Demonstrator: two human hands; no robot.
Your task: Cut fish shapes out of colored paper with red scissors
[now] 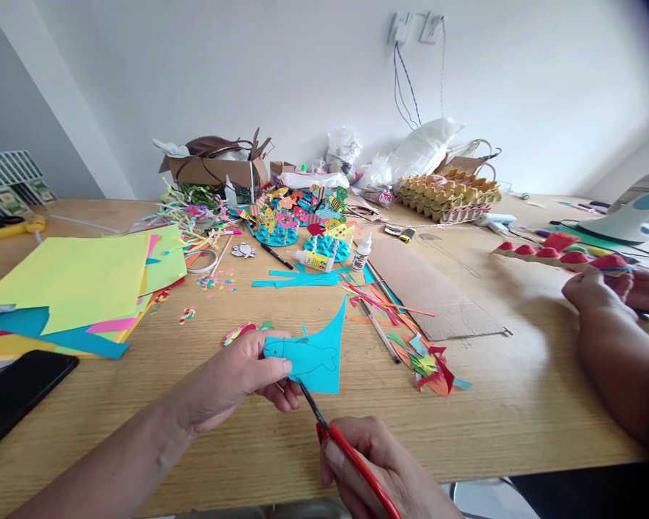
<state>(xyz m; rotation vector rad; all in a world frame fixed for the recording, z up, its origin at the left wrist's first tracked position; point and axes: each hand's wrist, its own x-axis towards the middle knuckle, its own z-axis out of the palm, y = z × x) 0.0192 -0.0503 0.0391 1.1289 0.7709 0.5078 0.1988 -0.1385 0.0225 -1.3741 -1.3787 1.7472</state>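
Between the thumb and fingers of my left hand (254,371) is a piece of blue paper (321,349) with a fish outline drawn on it. My right hand (378,465) grips red-handled scissors (357,465), their dark blades meeting the lower edge of the paper near my left fingers. Whether the blades are parted is hard to see. Just behind my left hand lie small colourful paper cutouts (241,331). A pen (379,331) and a pile of paper scraps (435,367) lie to the right of the blue paper.
Stacked coloured sheets (76,274) and a black phone (24,396) lie left. Decorated paper fish models (278,223), glue bottles (362,252) and blue strips (297,277) stand or lie ahead. Cardboard (433,288) lies right. Another person's hands (600,288) hold a painted egg-carton strip (557,256).
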